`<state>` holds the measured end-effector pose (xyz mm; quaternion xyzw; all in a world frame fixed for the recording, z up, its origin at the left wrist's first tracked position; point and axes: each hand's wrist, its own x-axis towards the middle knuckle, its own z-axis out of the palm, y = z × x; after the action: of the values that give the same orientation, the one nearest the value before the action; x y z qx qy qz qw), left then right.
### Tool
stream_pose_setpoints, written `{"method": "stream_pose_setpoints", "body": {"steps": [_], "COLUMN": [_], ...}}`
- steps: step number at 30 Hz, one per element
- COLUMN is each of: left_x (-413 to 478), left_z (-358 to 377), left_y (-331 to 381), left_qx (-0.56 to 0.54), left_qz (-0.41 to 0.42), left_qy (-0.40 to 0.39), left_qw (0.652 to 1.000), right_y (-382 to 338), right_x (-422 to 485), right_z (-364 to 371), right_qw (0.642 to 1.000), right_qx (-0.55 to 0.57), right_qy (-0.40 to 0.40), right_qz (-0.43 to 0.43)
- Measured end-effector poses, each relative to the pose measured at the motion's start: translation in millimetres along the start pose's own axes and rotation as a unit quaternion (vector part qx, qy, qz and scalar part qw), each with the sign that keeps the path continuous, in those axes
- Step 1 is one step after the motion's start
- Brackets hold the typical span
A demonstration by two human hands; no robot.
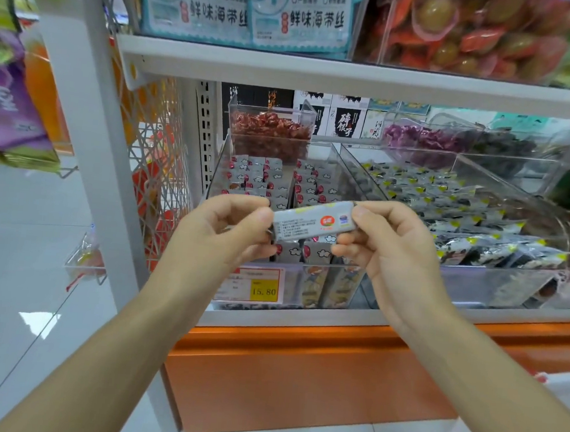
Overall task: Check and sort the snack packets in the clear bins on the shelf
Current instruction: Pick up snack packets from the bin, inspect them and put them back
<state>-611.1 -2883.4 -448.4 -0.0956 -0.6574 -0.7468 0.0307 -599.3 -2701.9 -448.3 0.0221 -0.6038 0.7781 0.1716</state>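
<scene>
Both hands pinching one grey snack packet (313,225) by its ends, left hand (228,225) and right hand (387,247) holding it level, hovering over front of clear bin (336,158) holding matching packets, yellow price tag (263,286) below.

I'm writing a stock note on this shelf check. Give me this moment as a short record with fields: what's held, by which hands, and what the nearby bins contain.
held: grey snack packet, roughly level, printed side to camera
left hand: pinches the packet's left end
right hand: pinches its right end
left bin: clear, rows of grey packets with red marks, behind the held packet
right bin: clear, black-and-white packets with yellow corners
rear bin: small, clear, red-wrapped snacks
price tag: yellow, reads 15.80
</scene>
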Motion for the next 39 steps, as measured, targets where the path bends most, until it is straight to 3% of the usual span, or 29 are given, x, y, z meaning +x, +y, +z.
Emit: {"method": "stream_pose_setpoints", "body": {"steps": [3, 8, 14, 23, 32, 39], "left_x": [-2.8, -2.8, 1.5, 4.1, 4.8, 4.2], "left_z": [1.7, 1.8, 2.5, -1.9, -4.1, -3.5], "left_y": [-0.4, -2.0, -4.8, -5.8, -6.9, -7.3], "left_qx": [0.111, 0.146, 0.018, -0.135, -0.071, -0.034], "left_qz": [0.063, 0.084, 0.04, -0.014, 0.035, 0.048], "left_qy": [0.008, 0.015, 0.046, 0.075, 0.054, 0.038], "left_qw": [0.992, 0.986, 0.998, 0.988, 0.995, 0.998], "right_y": [-0.1, 0.7, 2.3, 7.8, 2.4, 2.2], "right_x": [0.1, -0.7, -1.6, 0.2, 2.8, 4.9], "right_z": [-0.5, -0.7, 1.0, 3.5, -0.6, -6.4], "right_qw": [1.0, 0.998, 0.997, 0.997, 0.992, 0.998], "right_qx": [0.01, 0.034, 0.066, 0.069, 0.114, 0.02], "right_qy": [0.021, 0.045, 0.031, 0.0, 0.009, -0.008], "right_qz": [0.004, 0.014, 0.037, 0.031, 0.056, 0.061]}}
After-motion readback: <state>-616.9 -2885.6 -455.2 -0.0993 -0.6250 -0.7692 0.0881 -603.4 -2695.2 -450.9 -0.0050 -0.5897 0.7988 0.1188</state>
